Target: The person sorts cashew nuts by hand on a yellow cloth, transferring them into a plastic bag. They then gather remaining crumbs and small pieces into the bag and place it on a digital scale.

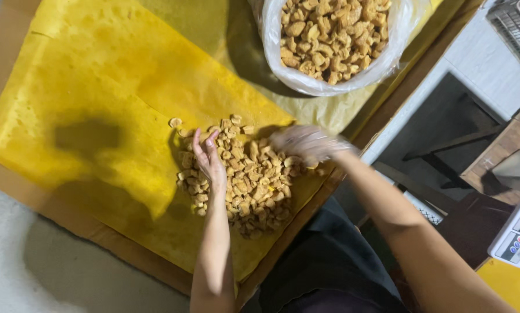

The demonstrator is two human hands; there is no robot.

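Yellow paper sheet (92, 87), creased, spread over a brown board (97, 235). Clear plastic bag (335, 81), mouth open, full of fried snack pieces, at the sheet's far edge. Loose pile of the same pieces (254, 185) on the sheet's near part. Left hand (209, 157), fingers up and slightly spread, edge-on against the pile's left side. Right hand (306, 143), blurred, palm down over the pile's right edge; grip cannot be told. Digital scale (518, 237) at far right.

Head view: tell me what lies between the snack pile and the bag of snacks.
In the head view, only bare yellow paper, partly in shadow, lies between the pile and the bag.
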